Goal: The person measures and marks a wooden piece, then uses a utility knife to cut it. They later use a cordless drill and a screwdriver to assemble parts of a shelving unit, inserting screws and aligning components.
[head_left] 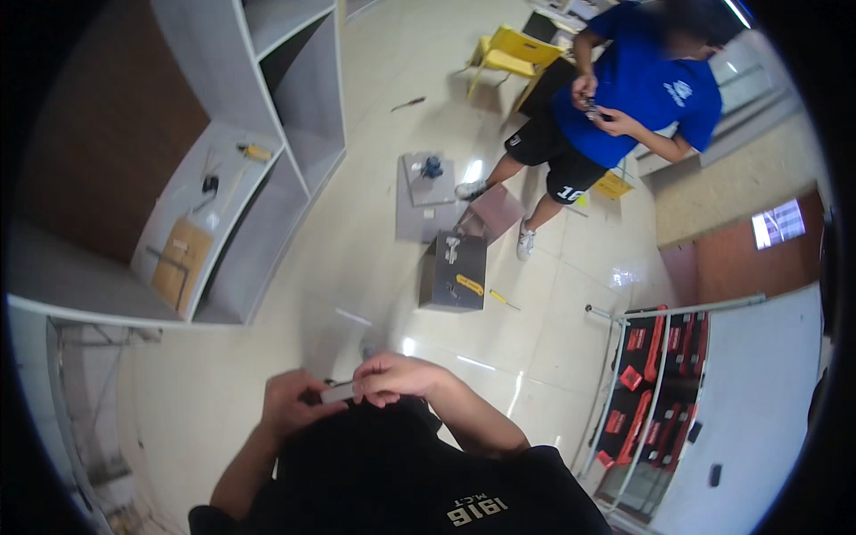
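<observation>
In front of my body, a small pale rectangular piece (339,392) sits between my two hands; its exact kind is unclear. My left hand (290,401) grips its left end between thumb and fingers. At the other end, the fingertips of my right hand (392,378) pinch it. Ahead of them, a dark grey box-shaped cabinet (455,290) rests on the floor. Small metal fittings (452,251) and a yellow-and-black item (469,284) lie on it.
A yellow-handled screwdriver (501,299) lies beside the cabinet. Behind it are grey panels (415,223) with a dark blue power tool (432,168). A person in blue (637,89) stands there, handling something small. Grey shelving (267,98) rises left; a rack (615,383) stands right.
</observation>
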